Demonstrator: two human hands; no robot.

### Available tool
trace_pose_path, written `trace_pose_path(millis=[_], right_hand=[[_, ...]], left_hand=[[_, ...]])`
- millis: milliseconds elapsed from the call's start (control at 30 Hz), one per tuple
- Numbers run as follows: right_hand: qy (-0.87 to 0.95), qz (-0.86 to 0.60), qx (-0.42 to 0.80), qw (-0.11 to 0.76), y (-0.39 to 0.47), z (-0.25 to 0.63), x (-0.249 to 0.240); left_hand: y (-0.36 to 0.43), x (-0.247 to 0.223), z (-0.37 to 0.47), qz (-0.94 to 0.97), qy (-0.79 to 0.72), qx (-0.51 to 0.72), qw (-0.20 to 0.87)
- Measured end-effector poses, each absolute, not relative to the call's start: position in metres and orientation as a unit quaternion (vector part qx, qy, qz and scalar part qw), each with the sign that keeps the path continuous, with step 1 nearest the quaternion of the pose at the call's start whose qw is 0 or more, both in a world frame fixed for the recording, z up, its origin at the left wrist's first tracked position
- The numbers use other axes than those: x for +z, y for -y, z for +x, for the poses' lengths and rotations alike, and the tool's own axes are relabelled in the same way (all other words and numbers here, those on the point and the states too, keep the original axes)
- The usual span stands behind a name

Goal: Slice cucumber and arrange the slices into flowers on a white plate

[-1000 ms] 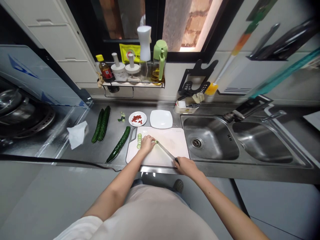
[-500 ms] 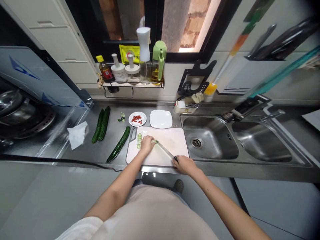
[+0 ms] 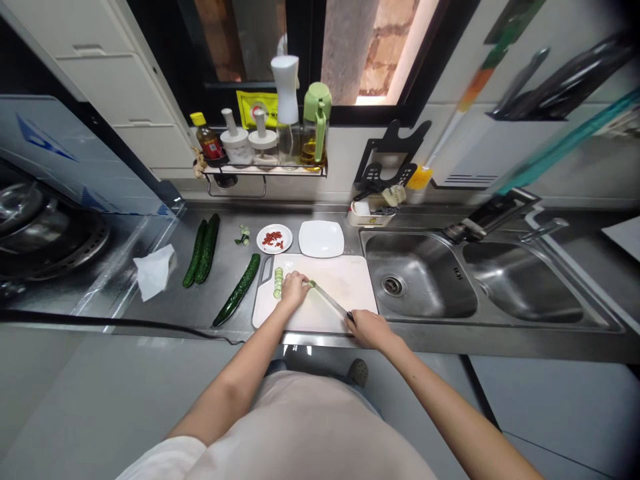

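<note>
On the white cutting board, my left hand has its fingers bent together over a small green piece, mostly hidden under the fingertips. My right hand is wrapped round the black handle of a knife. The blade slants up and left, its tip touching the green piece. A row of cucumber slices lies on the board, left of my left hand. One whole cucumber rests beside the board's left edge, and two more cucumbers lie farther left.
Behind the board are a plate of red pieces, a white square plate and some green scraps. A double sink is on the right. White paper lies left, near the stove. A condiment rack hangs above.
</note>
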State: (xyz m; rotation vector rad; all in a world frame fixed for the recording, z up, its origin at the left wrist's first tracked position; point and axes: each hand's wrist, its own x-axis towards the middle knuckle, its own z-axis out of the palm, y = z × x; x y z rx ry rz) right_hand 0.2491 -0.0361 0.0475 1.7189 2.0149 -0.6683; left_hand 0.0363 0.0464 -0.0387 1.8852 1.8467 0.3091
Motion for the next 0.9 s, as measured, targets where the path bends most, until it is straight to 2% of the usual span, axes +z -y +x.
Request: trace_pose_path(millis=[900], right_hand=[[-0.726,0.611,-0.235,0.211,0.0326,0.2476,0.0535]], left_hand=[[-0.0456,-0.0394,0.0376,0.685,-0.678,0.115,0.240]])
